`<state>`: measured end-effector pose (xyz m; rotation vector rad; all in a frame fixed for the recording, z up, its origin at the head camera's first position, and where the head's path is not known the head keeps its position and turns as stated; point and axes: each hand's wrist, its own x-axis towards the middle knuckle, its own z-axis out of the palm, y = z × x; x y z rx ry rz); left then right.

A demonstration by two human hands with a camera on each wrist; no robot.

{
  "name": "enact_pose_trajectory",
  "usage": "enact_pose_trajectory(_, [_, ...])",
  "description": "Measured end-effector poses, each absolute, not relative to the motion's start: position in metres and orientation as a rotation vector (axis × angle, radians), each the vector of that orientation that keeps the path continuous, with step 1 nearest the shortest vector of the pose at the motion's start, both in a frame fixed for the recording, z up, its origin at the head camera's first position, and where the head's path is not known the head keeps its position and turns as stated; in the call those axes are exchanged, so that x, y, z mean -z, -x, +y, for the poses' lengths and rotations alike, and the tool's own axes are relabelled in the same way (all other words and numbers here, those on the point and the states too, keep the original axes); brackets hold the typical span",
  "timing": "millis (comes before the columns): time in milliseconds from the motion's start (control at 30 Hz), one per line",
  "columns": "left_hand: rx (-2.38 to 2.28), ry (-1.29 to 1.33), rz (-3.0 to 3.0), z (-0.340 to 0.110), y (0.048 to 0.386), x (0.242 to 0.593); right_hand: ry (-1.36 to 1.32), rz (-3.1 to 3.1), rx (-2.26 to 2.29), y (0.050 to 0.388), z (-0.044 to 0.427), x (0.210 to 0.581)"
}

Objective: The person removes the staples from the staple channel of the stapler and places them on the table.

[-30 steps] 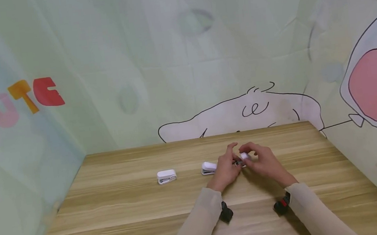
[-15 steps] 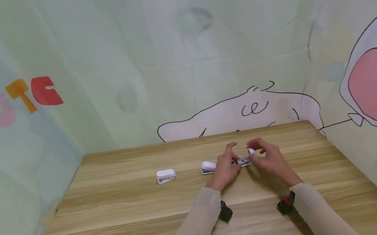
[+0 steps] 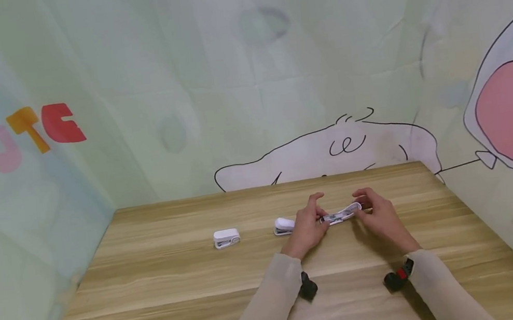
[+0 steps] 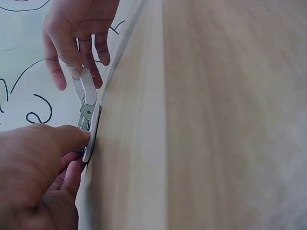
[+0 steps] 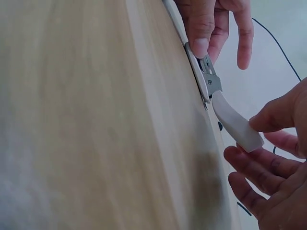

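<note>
A white stapler (image 3: 336, 218) lies opened out on the wooden table, its white top cover swung back to the right and its metal staple channel exposed. My left hand (image 3: 308, 231) pinches the channel end between thumb and fingers. At the other end, my right hand (image 3: 379, 217) holds the tip of the raised cover (image 5: 236, 123) between thumb and fingertips. The metal hinge (image 4: 87, 111) shows between the two hands in the left wrist view. Another white stapler (image 3: 284, 225) sits just left of my left hand, partly hidden by it.
A third white stapler (image 3: 226, 238) stands farther left on the wooden table (image 3: 166, 284). Printed fabric walls (image 3: 157, 113) rise behind the table and at both sides.
My right hand has moved to the right, swinging the stapler's cover from above the base out to a nearly flat position. The left hand has stayed at the channel end.
</note>
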<state>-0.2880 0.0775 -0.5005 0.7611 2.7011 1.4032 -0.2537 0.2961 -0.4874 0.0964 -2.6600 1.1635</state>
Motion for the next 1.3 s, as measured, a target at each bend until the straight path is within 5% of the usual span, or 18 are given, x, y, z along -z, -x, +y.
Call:
enact_pose_trajectory(533, [-1.421, -0.754, 2.683, 0.077, 0.287, 0.503, -0.199, -2.374, -1.127, 0.247, 0.282, 0.483])
enact_pose_trajectory(1300, [-1.468, -0.768, 2.644, 0.076, 0.287, 0.505, -0.254, -2.762, -1.256, 0.245, 0.266, 0.487])
